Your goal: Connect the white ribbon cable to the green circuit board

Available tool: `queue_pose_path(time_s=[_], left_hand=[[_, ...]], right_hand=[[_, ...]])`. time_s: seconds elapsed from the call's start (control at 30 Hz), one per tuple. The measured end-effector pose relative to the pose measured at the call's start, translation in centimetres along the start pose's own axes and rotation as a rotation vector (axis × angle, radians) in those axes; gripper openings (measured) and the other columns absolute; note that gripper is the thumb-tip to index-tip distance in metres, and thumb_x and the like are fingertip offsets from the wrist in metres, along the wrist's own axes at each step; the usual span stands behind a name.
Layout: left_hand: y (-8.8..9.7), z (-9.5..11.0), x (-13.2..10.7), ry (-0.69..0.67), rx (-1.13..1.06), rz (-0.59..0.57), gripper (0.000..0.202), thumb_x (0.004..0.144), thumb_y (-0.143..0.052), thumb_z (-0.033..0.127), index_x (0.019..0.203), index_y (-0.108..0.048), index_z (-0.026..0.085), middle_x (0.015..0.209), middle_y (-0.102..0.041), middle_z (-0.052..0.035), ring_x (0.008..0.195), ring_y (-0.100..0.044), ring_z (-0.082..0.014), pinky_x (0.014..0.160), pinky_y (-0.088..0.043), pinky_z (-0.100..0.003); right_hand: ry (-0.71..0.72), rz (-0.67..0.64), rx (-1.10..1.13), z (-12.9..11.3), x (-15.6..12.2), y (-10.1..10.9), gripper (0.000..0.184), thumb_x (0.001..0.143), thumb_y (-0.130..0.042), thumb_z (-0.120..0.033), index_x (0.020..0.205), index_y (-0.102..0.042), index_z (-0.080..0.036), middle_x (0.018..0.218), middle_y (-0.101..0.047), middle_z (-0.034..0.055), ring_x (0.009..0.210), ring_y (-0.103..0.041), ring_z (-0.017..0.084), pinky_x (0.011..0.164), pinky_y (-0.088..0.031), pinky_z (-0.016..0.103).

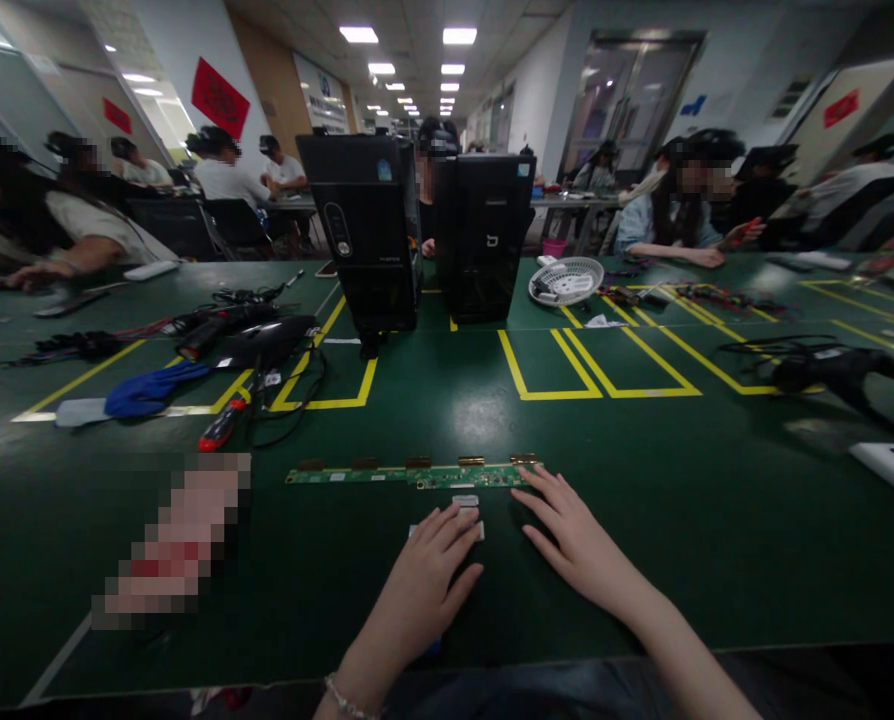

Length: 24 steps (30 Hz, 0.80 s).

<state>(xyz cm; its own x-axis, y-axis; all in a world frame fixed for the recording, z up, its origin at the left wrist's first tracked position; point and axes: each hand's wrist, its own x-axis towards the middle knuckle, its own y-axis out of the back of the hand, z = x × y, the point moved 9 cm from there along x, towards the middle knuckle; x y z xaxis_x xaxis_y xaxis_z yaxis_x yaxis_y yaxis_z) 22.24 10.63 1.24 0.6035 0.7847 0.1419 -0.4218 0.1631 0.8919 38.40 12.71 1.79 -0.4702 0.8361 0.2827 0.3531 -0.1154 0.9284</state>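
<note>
A long, narrow green circuit board (387, 476) with copper-coloured tabs along its far edge lies crosswise in front of me. My right hand (578, 540) rests at the board's right end, fingertips touching or just beside it, fingers spread and nothing held. Just nearer than the board, my left hand (432, 570) lies palm down with its fingers stretched out over a small whitish piece (478, 531), which it partly covers. A small grey-white strip (465, 499) sits between those fingertips and the board. Something blue shows under the left wrist, mostly hidden.
Two black computer towers (376, 240) stand at the far side of the green table (304, 600). To the left are a red-black screwdriver (222, 425), a blue glove (151, 390) and cables. A white basket (567, 281) stands behind right; black cabling (814, 365) lies right. People sit beyond.
</note>
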Motion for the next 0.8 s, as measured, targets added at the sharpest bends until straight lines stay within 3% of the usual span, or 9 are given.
queue_pose_path(time_s=[0.2,0.3,0.43,0.57,0.73,0.8], left_hand=[[0.0,-0.2,-0.1,0.006,0.002,0.043,0.044,0.097,-0.049,0.027,0.141,-0.043,0.023,0.146,-0.048,-0.0059,0.138,-0.037,-0.0236,0.113,-0.033,-0.049],[0.0,-0.3,0.1,0.024,0.001,0.048,0.043,0.097,-0.048,0.027,0.140,-0.044,0.023,0.145,-0.050,-0.0058,0.136,-0.040,-0.0230,0.112,-0.034,-0.049],[0.1,-0.4,0.2,0.049,0.009,0.057,0.044,0.096,-0.050,0.026,0.140,-0.045,0.023,0.144,-0.050,-0.0050,0.136,-0.040,-0.0225,0.111,-0.036,-0.048],[0.2,-0.4,0.3,0.064,0.010,0.050,0.044,0.097,-0.049,0.027,0.140,-0.045,0.023,0.145,-0.050,-0.0050,0.137,-0.040,-0.0227,0.111,-0.036,-0.048],[0.1,-0.4,0.2,0.089,0.027,0.021,0.044,0.097,-0.048,0.027,0.140,-0.045,0.022,0.145,-0.049,-0.0056,0.137,-0.039,-0.0244,0.110,-0.036,-0.049],[0.0,-0.3,0.2,0.085,0.034,0.015,0.045,0.097,-0.048,0.026,0.141,-0.043,0.022,0.146,-0.048,-0.0056,0.137,-0.038,-0.0244,0.111,-0.035,-0.049]], right_hand=[[0.237,-0.102,0.102,-1.5,3.7,1.2,0.033,0.094,-0.047,-0.024,0.125,-0.059,-0.024,0.138,-0.051,0.0094,0.132,-0.042,0.025,0.110,-0.035,0.051],[0.283,-0.072,0.231,-0.3,6.5,1.5,0.028,0.093,-0.045,-0.020,0.113,-0.065,-0.022,0.123,-0.061,0.0091,0.115,-0.055,0.021,0.098,-0.045,0.045],[0.228,0.016,0.331,2.2,9.3,0.8,0.029,0.096,-0.039,-0.020,0.107,-0.066,-0.021,0.106,-0.064,0.0085,0.103,-0.059,0.019,0.092,-0.049,0.041],[0.159,0.039,0.345,3.1,9.5,-0.3,0.031,0.096,-0.043,-0.030,0.122,-0.058,-0.021,0.115,-0.059,0.0110,0.109,-0.056,0.021,0.096,-0.046,0.043],[0.155,-0.085,0.264,2.3,7.8,-1.6,0.065,0.078,-0.068,-0.051,0.133,-0.051,-0.022,0.135,-0.049,0.0136,0.125,-0.045,0.029,0.103,-0.040,0.049],[0.139,-0.106,0.230,2.4,7.5,-1.9,0.059,0.079,-0.067,-0.049,0.130,-0.054,-0.022,0.137,-0.047,0.0131,0.127,-0.044,0.029,0.104,-0.039,0.049]])
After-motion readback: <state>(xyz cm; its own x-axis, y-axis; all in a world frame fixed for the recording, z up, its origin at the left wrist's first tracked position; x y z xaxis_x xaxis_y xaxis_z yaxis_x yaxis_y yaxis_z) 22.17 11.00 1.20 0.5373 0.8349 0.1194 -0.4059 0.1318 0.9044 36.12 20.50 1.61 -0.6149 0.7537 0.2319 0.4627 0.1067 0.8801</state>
